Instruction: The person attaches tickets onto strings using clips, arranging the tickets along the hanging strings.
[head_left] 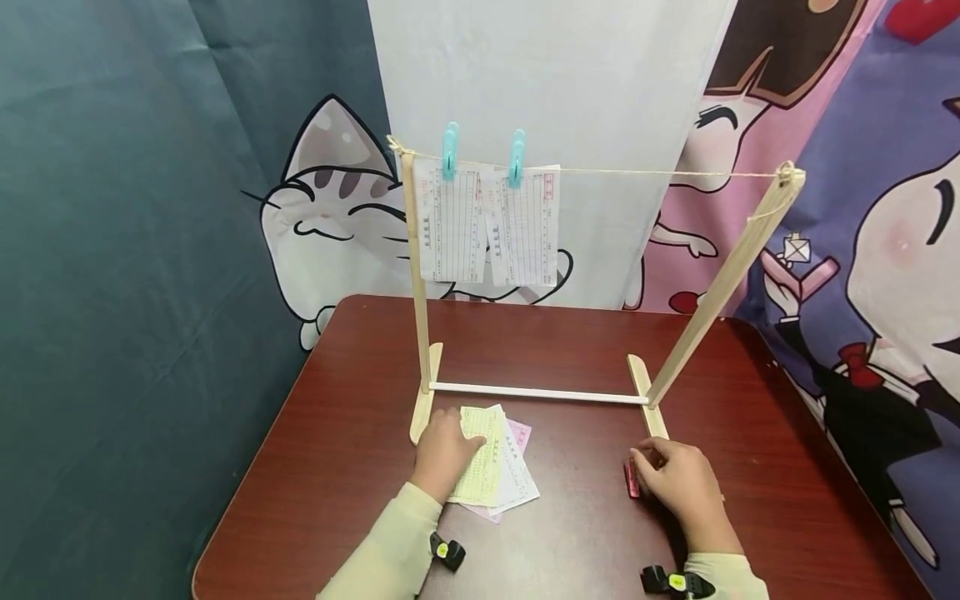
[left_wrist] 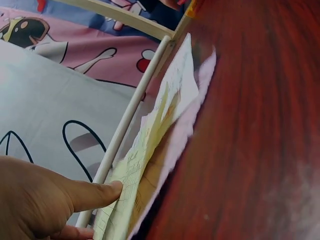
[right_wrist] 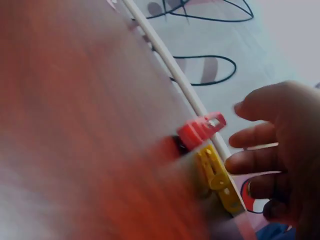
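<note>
At the left of the tabletop my left hand (head_left: 444, 454) pinches the edge of a yellow printed slip (head_left: 480, 446), thumb on top in the left wrist view. Under that slip lie a white slip (head_left: 517, 479) and a pink slip (head_left: 521, 432), fanned out. My right hand (head_left: 681, 485) hovers beside a red clothespin (head_left: 632, 480), fingers loosely curved. In the right wrist view, the red clothespin (right_wrist: 202, 129) stands just off the fingertips, and a yellow clothespin (right_wrist: 217, 175) lies close by. Two white slips (head_left: 452, 229) hang from the string on light blue clothespins (head_left: 517, 158).
A wooden frame stands on the brown table (head_left: 360, 358), with a left post (head_left: 417, 275), a slanted right post (head_left: 723, 292) and a white crossbar (head_left: 536, 392) low between them. A string (head_left: 622, 172) spans the post tops. Cartoon-printed cloths (head_left: 330, 208) hang behind.
</note>
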